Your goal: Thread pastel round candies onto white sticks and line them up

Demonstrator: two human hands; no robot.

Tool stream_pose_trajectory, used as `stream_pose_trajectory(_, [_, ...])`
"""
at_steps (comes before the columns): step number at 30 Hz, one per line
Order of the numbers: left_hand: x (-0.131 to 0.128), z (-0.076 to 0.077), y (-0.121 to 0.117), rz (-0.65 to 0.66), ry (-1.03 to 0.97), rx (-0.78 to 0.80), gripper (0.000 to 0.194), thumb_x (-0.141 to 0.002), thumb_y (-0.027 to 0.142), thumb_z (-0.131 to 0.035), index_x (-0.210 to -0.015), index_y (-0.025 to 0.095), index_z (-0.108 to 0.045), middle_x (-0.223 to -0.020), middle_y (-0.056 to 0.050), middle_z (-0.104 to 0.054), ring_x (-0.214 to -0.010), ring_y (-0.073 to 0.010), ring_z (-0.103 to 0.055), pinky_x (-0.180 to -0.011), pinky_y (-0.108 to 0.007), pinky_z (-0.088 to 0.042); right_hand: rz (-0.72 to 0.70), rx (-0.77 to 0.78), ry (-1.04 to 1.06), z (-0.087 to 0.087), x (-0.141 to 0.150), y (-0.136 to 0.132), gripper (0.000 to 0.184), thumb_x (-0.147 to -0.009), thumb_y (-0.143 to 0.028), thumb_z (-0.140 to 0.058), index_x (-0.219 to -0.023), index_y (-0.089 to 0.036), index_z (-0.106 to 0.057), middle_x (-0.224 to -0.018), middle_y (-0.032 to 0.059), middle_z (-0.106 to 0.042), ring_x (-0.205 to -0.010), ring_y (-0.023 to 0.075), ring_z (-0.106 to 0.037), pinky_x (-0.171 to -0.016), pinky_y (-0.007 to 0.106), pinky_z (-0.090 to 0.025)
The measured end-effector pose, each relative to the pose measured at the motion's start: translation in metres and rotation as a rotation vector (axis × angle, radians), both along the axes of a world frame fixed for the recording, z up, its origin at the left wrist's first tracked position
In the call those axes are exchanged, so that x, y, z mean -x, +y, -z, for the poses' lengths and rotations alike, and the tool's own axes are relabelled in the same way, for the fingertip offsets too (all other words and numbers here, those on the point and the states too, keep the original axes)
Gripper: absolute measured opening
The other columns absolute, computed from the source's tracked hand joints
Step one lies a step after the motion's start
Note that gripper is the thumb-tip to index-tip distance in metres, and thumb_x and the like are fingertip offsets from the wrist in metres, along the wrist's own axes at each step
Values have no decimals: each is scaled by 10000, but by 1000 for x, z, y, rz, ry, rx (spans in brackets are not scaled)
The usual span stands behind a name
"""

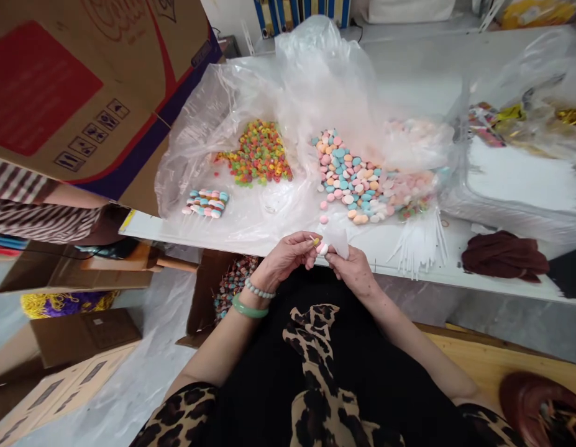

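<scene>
My left hand (pixel 292 253), with a beaded bracelet and a green bangle at its wrist, pinches a small yellow ring candy (pixel 317 241) at the tip of a thin white stick. My right hand (pixel 355 268) is closed on the same candy skewer (pixel 322 249), which carries pink and white candies; its lower end is hidden by the fingers. Beyond the hands lie a heap of pastel candies (pixel 348 177) and a heap of colourful ring candies (pixel 260 155) on clear plastic. Several finished-looking skewers (pixel 206 203) rest together at the left.
White sticks (pixel 420 245) fan out at the table's front edge, beside a dark brown cloth (pixel 504 256). A plastic-lined tray (pixel 502 180) stands at the right. A large carton (pixel 82 81) blocks the left, near another person's striped sleeve (pixel 22 198). Below the table, a box (pixel 201 298) holds many skewers.
</scene>
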State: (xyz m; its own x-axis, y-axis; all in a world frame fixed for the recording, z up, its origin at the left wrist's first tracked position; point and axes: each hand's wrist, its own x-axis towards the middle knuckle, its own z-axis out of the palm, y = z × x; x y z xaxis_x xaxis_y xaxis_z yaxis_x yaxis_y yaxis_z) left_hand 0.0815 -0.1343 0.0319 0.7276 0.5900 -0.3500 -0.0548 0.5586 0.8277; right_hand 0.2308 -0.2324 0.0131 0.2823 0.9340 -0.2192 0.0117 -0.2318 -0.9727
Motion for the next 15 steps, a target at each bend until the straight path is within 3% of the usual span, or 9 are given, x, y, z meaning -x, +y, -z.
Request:
stream_pose_trajectory(3, [-7,11,6,-35,27,14,312,-728,369,-750,-892,135,-627,-583,26,-600,-414,-82,-530,-430,-197,-390,-2,53,74,11,-7,-3,198,-747,-342,-601,-843,-177,-658,-600,-42,-536,-433,99,-432,-455,242,-347])
stream_pose_trajectory(7, [-26,27,4,-95,64,49,313,-696,377,-768,-735,148,-559,-531,46,-566,-361,-61,-469,-378,-185,-333,94,61,-156,19,-10,-2,130,-753,-295,-579,-700,-190,-635,-572,-32,-539,-510,125,-465,-528,251,-377])
stream_pose_trajectory(10, [-41,33,1,-77,86,100,342,-693,404,-762,-694,159,-523,-508,58,-536,-337,-54,-429,-354,-188,-302,147,30,-289,20,-11,6,139,-759,-267,-549,-734,-205,-671,-625,-18,-597,-603,154,-520,-596,257,-401])
stream_pose_trajectory(12, [-49,34,1,-69,114,104,341,-693,408,-759,-695,158,-528,-513,57,-529,-343,-50,-419,-358,-189,-297,179,53,-273,21,-14,13,147,-756,-283,-555,-735,-205,-678,-620,-16,-603,-602,156,-526,-578,253,-397])
stream_pose_trajectory(15, [-56,34,9,-59,190,43,339,-749,473,-695,-747,155,-577,-538,45,-534,-356,-52,-402,-369,-201,-275,248,136,-74,25,-23,20,164,-727,-340,-603,-715,-184,-656,-548,-28,-547,-492,128,-465,-477,244,-358])
